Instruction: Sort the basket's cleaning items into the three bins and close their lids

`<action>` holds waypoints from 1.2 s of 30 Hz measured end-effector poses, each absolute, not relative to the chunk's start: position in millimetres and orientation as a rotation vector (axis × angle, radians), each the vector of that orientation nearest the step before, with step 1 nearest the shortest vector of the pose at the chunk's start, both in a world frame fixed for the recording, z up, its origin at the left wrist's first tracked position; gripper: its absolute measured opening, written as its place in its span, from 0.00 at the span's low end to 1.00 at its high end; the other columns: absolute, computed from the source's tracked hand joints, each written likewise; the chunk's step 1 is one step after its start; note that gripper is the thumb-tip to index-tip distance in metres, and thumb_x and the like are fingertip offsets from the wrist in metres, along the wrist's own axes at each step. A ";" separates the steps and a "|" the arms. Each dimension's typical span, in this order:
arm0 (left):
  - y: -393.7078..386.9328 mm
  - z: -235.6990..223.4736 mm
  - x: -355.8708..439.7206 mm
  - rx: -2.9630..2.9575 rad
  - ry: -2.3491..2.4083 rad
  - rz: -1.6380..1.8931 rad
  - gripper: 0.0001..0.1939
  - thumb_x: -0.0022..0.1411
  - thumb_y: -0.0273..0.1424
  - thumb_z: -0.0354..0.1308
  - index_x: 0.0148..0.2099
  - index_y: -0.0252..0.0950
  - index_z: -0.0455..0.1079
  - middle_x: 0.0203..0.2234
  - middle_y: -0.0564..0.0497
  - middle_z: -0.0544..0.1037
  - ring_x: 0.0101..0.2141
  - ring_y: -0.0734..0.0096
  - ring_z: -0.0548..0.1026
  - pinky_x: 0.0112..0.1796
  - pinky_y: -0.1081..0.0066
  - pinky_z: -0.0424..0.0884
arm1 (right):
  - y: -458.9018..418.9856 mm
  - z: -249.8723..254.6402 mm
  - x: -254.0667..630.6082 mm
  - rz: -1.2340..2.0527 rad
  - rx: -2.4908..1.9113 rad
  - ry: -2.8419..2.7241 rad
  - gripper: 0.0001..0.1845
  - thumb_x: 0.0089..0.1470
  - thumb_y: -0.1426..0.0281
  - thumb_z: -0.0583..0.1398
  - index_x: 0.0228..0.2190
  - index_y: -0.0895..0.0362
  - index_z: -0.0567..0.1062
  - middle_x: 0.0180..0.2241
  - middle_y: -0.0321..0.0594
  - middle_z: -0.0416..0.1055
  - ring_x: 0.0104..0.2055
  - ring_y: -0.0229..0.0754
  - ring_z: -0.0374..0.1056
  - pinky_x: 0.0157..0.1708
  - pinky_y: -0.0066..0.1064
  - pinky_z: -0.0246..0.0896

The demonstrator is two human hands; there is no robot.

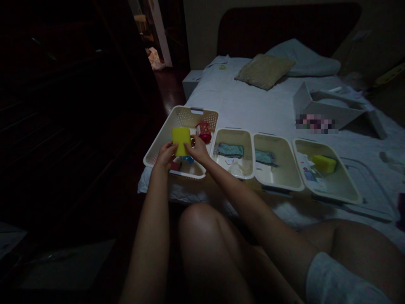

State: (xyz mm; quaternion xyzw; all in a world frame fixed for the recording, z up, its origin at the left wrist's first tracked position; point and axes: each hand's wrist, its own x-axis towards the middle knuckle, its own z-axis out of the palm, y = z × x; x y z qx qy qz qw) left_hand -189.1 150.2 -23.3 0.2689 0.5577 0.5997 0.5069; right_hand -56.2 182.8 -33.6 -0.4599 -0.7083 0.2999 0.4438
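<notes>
Over the perforated basket: both hands on one yellow block

At the bed's near left corner, a person's left hand (165, 155) and right hand (198, 150) hold a yellow block (181, 141) up above the open perforated basket (179, 113). Fingers on both sides closed in narrow: left thumb across the lower left of the near face, right thumb at the lower right, right fingers up along the right edge. Light is poor, so material can't be confirmed; sponge-like at best guess

Below and around it, inside the basket: red container (203, 131) by the right wall, beyond the right hand; blue item (189, 159) just under the block; dark red item (175, 166) near the front. Right of the basket, a row on the bed (253, 99): first bin (232, 136) with a teal cloth bundle (230, 150), middle bin (284, 176) with another teal bundle (265, 157), end bin (341, 185) with a second yellow piece (324, 163) and some papers (311, 175)

Step in hand, as judged: two-handed handling of the block, not set down. Any next move calls for a steady pinch, one hand able to let go cleanly, and clearance over the basket rim and the red container
</notes>
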 end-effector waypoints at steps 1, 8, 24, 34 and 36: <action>150.1 -23.3 -188.4 0.653 1.348 1.440 0.12 0.44 0.26 0.62 0.35 0.37 0.66 0.30 0.53 0.73 0.27 0.76 0.71 0.28 0.76 0.66 | 182.3 -33.6 -55.8 0.713 -1.134 -1.766 0.18 0.50 0.65 0.56 0.42 0.62 0.65 0.39 0.46 0.69 0.37 0.40 0.66 0.39 0.32 0.61; 147.4 -21.6 -186.6 0.717 1.329 1.400 0.13 0.43 0.28 0.64 0.34 0.36 0.67 0.31 0.52 0.74 0.30 0.76 0.72 0.34 0.74 0.68 | 167.5 -25.3 -51.9 0.413 -1.231 -1.882 0.19 0.53 0.67 0.53 0.46 0.62 0.64 0.44 0.51 0.64 0.46 0.47 0.62 0.43 0.37 0.59; 146.3 -17.1 -184.9 0.620 1.278 1.500 0.18 0.41 0.33 0.67 0.32 0.36 0.62 0.27 0.55 0.72 0.28 0.76 0.72 0.34 0.70 0.69 | 163.0 -28.8 -61.7 -0.025 -1.082 -2.395 0.12 0.58 0.74 0.48 0.43 0.59 0.67 0.41 0.50 0.65 0.43 0.47 0.59 0.42 0.39 0.57; 153.4 -28.9 -193.6 0.550 1.244 1.605 0.13 0.42 0.29 0.63 0.31 0.37 0.64 0.29 0.54 0.72 0.31 0.74 0.72 0.34 0.71 0.69 | 160.7 -27.1 -58.7 0.060 -1.028 -2.384 0.14 0.58 0.68 0.51 0.43 0.59 0.67 0.42 0.50 0.64 0.43 0.47 0.59 0.41 0.37 0.56; 153.5 -29.3 -195.3 0.540 1.244 1.625 0.11 0.43 0.28 0.61 0.31 0.37 0.64 0.29 0.54 0.72 0.31 0.74 0.72 0.33 0.72 0.69 | 159.5 -24.5 -57.6 0.107 -1.051 -2.329 0.16 0.56 0.65 0.52 0.44 0.61 0.67 0.42 0.51 0.63 0.44 0.47 0.59 0.42 0.37 0.56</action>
